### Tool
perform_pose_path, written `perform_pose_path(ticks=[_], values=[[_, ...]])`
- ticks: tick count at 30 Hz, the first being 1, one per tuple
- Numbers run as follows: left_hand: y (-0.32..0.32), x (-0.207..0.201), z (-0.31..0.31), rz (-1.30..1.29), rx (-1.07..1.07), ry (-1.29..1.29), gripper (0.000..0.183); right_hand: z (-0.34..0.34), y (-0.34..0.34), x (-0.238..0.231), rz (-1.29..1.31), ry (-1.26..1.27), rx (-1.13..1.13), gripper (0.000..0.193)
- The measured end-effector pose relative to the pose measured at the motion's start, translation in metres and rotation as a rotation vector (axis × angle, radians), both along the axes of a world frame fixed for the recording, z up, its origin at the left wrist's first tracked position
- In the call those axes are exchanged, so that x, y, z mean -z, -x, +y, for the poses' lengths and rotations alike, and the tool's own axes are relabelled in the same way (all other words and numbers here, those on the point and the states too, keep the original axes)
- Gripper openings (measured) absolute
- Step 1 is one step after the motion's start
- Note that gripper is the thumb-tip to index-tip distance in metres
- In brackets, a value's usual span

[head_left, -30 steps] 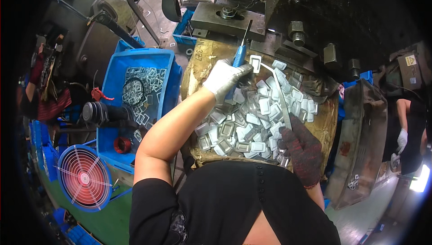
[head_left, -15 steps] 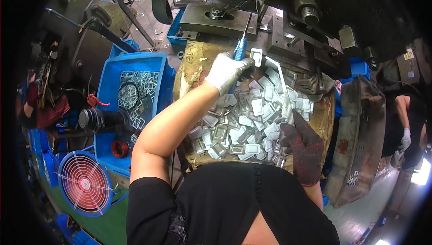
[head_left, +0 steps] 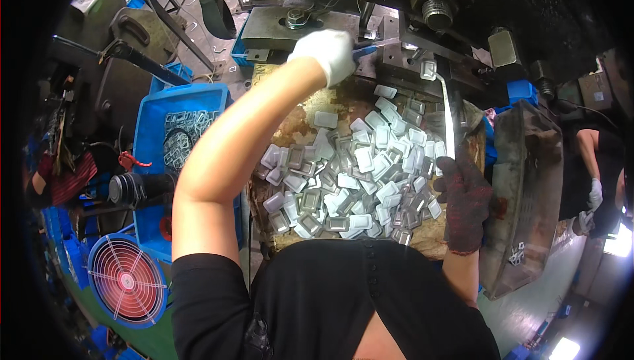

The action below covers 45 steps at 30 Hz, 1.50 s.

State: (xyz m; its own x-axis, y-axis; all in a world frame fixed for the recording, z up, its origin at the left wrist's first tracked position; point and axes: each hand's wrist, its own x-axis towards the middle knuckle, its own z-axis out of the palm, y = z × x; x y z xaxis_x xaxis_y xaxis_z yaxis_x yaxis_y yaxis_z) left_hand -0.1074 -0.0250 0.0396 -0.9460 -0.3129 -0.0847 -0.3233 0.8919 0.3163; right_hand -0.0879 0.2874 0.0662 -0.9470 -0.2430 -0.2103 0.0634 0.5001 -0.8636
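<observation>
My left hand, in a white glove, is closed round a blue-handled tool whose slim metal shaft points right, towards the metal die block. In a dark red-and-black glove, my right hand grips long metal tweezers pointing away from me. At their tip is a small pale rectangular tray-shaped part, beside the die block; whether the tips pinch it or only touch it I cannot tell. Between my arms lies a heap of similar metal parts on a worn brown board.
A blue bin at left holds small metal frames. Heavy press parts with large bolts overhang at upper right. A metal trough stands right of the board, a round fan lower left. Another person's gloved hand shows at far right.
My left hand has moved forward, swinging the tool from upright to pointing right. My right hand has shifted right, bringing the tweezers to the die, with a part now at their tip.
</observation>
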Motion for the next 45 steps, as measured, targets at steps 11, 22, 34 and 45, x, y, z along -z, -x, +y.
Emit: perform_pose_path(ticks=[11, 22, 34, 45], values=[[-0.004, 0.011, -0.004, 0.222, -0.205, -0.096, 0.027, -0.042, 0.024, -0.001, 0.014, 0.156, -0.038, 0.036], [-0.076, 0.019, 0.013, -0.078, 0.472, 0.035, 0.036, -0.045, 0.034, 0.004, 0.114, 0.025, -0.099, 0.037], [-0.08, 0.057, 0.013, 0.33, 0.111, -0.006, 0.026, -0.001, -0.012, -0.003, 0.085, -0.024, -0.02, 0.038], [-0.086, 0.049, 0.028, 0.431, -0.455, -1.454, 0.026, -0.018, -0.051, -0.007, -0.183, 0.049, -0.31, 0.04]])
